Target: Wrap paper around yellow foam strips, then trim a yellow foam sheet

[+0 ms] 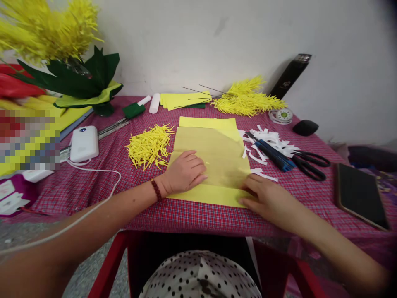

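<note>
A yellow sheet (pixel 214 195) lies flat in front of me, and a beige layer (pixel 214 149) covers its middle, leaving yellow bands at the top and bottom. My left hand (pixel 186 171), with a dark beaded bracelet at the wrist, rests palm down on the sheet's left part, fingers loosely stretched. My right hand (pixel 263 194) touches the lower right edge, its thumb and fingers apart; slight blur softens the fingertips. Left of the sheet is a pile of thin yellow snippets (pixel 150 147). White paper strips (pixel 273 138) lie to its right.
Black-handled scissors (pixel 312 164) and a blue-black tool (pixel 274 155) lie at right, near a phone (pixel 361 194). Behind are yellow fringed stems (pixel 248 101) and folded yellow strips (pixel 182 99). A white power bank (pixel 84 143) and its cable sit left, below a potted yellow arrangement (pixel 52 33).
</note>
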### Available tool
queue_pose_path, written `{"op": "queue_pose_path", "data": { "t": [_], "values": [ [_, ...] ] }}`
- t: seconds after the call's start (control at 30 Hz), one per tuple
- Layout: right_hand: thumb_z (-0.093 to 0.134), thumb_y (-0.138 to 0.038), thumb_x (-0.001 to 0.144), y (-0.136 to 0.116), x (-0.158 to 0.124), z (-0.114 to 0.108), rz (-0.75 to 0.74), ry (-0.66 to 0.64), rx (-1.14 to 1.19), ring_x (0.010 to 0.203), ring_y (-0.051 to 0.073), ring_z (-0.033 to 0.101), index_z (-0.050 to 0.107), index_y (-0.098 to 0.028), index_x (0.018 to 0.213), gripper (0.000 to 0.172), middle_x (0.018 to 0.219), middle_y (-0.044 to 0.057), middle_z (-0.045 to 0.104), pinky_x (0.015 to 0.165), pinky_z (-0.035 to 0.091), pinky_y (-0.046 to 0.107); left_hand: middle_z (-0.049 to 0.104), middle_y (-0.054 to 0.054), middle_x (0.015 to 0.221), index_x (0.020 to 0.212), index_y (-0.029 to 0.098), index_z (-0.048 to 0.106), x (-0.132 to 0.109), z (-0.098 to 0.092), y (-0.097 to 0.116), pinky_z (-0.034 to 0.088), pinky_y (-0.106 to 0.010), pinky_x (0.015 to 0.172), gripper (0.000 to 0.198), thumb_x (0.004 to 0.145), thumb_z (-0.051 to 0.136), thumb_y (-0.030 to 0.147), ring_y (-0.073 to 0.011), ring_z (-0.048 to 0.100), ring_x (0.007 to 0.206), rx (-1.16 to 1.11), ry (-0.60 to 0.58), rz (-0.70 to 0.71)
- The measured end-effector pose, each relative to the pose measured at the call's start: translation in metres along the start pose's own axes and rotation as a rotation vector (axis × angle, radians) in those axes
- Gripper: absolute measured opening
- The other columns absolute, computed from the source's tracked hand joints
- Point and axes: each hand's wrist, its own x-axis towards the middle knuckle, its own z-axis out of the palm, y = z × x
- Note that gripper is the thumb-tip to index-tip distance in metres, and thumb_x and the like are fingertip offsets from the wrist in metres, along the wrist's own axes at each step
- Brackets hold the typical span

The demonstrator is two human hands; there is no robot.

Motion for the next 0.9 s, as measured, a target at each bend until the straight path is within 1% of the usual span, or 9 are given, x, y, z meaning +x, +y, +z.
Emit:
{"op": "queue_pose_path", "data": {
  "t": [0.07, 0.17, 0.33, 0.4, 0.53, 0.63, 0.7, 0.8, 0.9],
  "values": [
    [0.049, -0.018, 0.084, 0.001, 0.002, -0.004, 0.008, -0.010, 0.049, 0.070, 0.016, 0.058, 0.057, -0.018, 0.071, 0.015, 0.078, 0.003, 0.058, 0.066, 0.046, 0.030, 0.067, -0.007, 0.094, 0.093, 0.015, 0.064, 0.006, -0.004, 0.005, 0.037, -0.041, 0.101, 0.041, 0.097, 0.030, 0.037, -0.0195, 0.058, 0.091, -0.036, -0.036, -0.034],
    [0.047, -0.021, 0.086, 0.004, 0.009, -0.012, 0.022, 0.046, 0.201, 0.068, 0.015, 0.056, 0.057, -0.019, 0.072, 0.017, 0.076, 0.002, 0.058, 0.064, 0.044, 0.028, 0.066, -0.007, 0.090, 0.092, 0.015, 0.063, 0.025, -0.010, 0.013, 0.044, -0.035, 0.083, 0.042, 0.098, 0.028, 0.039, -0.0182, 0.058, 0.084, -0.247, -0.134, -0.143],
    [0.056, -0.041, 0.081, 0.017, 0.040, -0.023, 0.142, 0.197, 0.531, 0.054, 0.012, 0.047, 0.057, -0.019, 0.068, 0.025, 0.059, -0.003, 0.052, 0.049, 0.035, 0.024, 0.064, -0.002, 0.075, 0.082, 0.015, 0.064, 0.061, -0.007, 0.010, 0.041, -0.025, 0.062, 0.034, 0.093, 0.043, 0.039, -0.0131, 0.055, 0.066, -0.663, -0.263, -0.227],
    [0.063, -0.046, 0.074, 0.025, 0.059, -0.030, 0.202, 0.239, 0.703, 0.048, 0.009, 0.042, 0.058, -0.019, 0.067, 0.029, 0.054, -0.004, 0.049, 0.044, 0.032, 0.022, 0.064, -0.001, 0.075, 0.084, 0.015, 0.065, 0.067, -0.003, 0.001, 0.041, -0.025, 0.062, 0.027, 0.089, 0.050, 0.037, -0.0134, 0.055, 0.066, -0.716, -0.215, -0.307],
    [0.077, -0.043, 0.061, 0.052, 0.093, -0.047, 0.358, 0.474, 1.012, 0.044, 0.007, 0.043, 0.060, -0.019, 0.066, 0.029, 0.053, -0.005, 0.054, 0.039, 0.032, 0.019, 0.068, -0.004, 0.093, 0.101, 0.017, 0.065, 0.059, 0.004, -0.020, 0.044, -0.027, 0.072, 0.024, 0.087, 0.051, 0.029, -0.0152, 0.059, 0.080, -0.757, 0.083, -0.499],
    [0.080, -0.036, 0.056, 0.079, 0.107, -0.050, 0.442, 0.711, 1.178, 0.045, 0.006, 0.049, 0.058, -0.021, 0.063, 0.028, 0.055, -0.006, 0.057, 0.040, 0.040, 0.018, 0.065, -0.002, 0.078, 0.084, 0.016, 0.065, 0.044, 0.005, -0.032, 0.043, -0.025, 0.067, 0.017, 0.084, 0.052, 0.028, -0.0130, 0.057, 0.071, -0.840, 0.185, -0.664],
    [0.081, -0.031, 0.053, 0.096, 0.109, -0.048, 0.493, 0.803, 1.237, 0.042, 0.006, 0.048, 0.056, -0.020, 0.060, 0.028, 0.053, -0.006, 0.055, 0.038, 0.041, 0.017, 0.057, 0.002, 0.063, 0.071, 0.016, 0.060, 0.038, 0.005, -0.036, 0.041, -0.023, 0.059, 0.018, 0.082, 0.051, 0.027, -0.0111, 0.051, 0.061, -0.883, 0.243, -0.772],
    [0.079, -0.024, 0.054, 0.115, 0.105, -0.043, 0.552, 0.835, 1.264, 0.037, 0.005, 0.044, 0.056, -0.020, 0.062, 0.024, 0.049, -0.007, 0.054, 0.032, 0.036, 0.015, 0.052, 0.004, 0.059, 0.069, 0.016, 0.057, 0.037, 0.006, -0.034, 0.039, -0.023, 0.057, 0.019, 0.083, 0.050, 0.027, -0.0106, 0.049, 0.058, -0.862, 0.307, -0.846],
    [0.074, -0.019, 0.059, 0.124, 0.101, -0.042, 0.592, 0.834, 1.311, 0.037, 0.006, 0.047, 0.059, -0.020, 0.068, 0.018, 0.052, -0.005, 0.058, 0.032, 0.038, 0.016, 0.061, 0.000, 0.071, 0.078, 0.016, 0.062, 0.039, 0.010, -0.026, 0.042, -0.024, 0.063, 0.016, 0.084, 0.050, 0.024, -0.0124, 0.055, 0.067, -0.764, 0.268, -0.760]
  ]
}}
